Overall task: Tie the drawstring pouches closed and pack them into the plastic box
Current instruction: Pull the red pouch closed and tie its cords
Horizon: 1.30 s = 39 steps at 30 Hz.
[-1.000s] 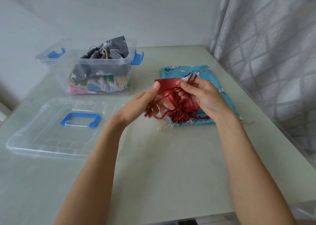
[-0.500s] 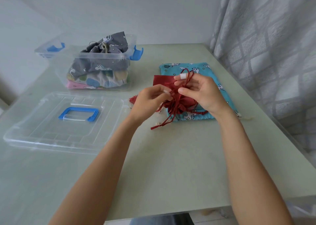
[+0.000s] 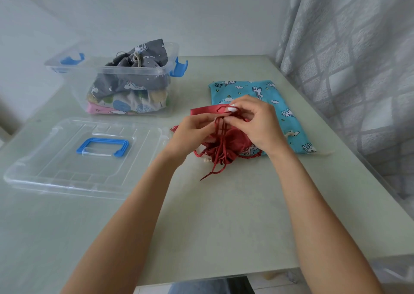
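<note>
With your left hand (image 3: 192,127) and right hand (image 3: 255,123) both pinched on the cord (image 3: 220,134) of the red pouch (image 3: 233,140) lying on the bench (image 3: 224,215) over the blue pouch (image 3: 289,105), keep hold near the gathered neck, since this light, limp fabric likely slips.

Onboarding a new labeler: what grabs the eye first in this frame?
The red pouch at table centre, its cords pinched between the left hand and right hand. It lies on the near corner of a flat turquoise pouch. At back left the clear plastic box holds packed pouches; its lid, with a blue handle, lies flat in front of it.
</note>
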### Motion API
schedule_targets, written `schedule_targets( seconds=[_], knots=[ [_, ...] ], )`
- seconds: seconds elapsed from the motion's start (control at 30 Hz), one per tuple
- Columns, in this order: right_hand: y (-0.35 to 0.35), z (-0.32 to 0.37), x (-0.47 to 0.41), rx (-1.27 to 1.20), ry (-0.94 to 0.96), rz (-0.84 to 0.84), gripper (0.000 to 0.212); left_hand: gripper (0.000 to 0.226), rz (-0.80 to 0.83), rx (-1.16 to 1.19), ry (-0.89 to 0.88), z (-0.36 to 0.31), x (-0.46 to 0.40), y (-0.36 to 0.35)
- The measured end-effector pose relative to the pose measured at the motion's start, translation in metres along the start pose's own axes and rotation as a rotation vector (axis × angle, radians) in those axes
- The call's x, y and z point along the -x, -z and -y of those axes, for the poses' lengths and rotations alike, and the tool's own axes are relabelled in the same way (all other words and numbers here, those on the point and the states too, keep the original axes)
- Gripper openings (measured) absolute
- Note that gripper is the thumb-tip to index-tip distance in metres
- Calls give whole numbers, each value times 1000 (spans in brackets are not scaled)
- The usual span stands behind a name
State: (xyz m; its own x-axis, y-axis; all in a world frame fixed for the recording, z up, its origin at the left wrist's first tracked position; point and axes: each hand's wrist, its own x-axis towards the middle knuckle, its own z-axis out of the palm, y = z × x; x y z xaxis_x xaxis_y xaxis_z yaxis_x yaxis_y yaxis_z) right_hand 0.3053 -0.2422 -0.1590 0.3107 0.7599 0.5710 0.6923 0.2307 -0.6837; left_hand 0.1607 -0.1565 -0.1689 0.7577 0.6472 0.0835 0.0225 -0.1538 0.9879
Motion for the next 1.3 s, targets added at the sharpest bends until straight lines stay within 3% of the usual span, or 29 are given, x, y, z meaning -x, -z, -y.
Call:
schedule_targets(
  seconds=[0.1,0.27,0.4,0.47,0.57,0.7,0.83,1.3],
  knots=[
    [0,0,1,-26,-35,19,21,16,-13,10,-5,1,0,2],
    [1,-3,3,-114,-135,-13,27,18,-290,-276,-181,1,-2,16],
    [1,-4,4,-171,-152,37,30,15,-337,-289,-93,4,-1,27],
    [1,-4,4,-189,-195,41,25,15,-349,-153,-64,2,-1,28],
    [4,-5,5,-227,-269,49,13,16,-246,263,-40,-4,1,24],
    [7,-3,6,-250,-343,39,14,23,-141,728,-50,-6,1,19],
    [16,4,19,-271,-425,-33,19,24,-104,902,-29,-2,3,24],
    [34,7,74,-390,-640,-364,13,23,-307,183,36,12,36,25]
  ],
)
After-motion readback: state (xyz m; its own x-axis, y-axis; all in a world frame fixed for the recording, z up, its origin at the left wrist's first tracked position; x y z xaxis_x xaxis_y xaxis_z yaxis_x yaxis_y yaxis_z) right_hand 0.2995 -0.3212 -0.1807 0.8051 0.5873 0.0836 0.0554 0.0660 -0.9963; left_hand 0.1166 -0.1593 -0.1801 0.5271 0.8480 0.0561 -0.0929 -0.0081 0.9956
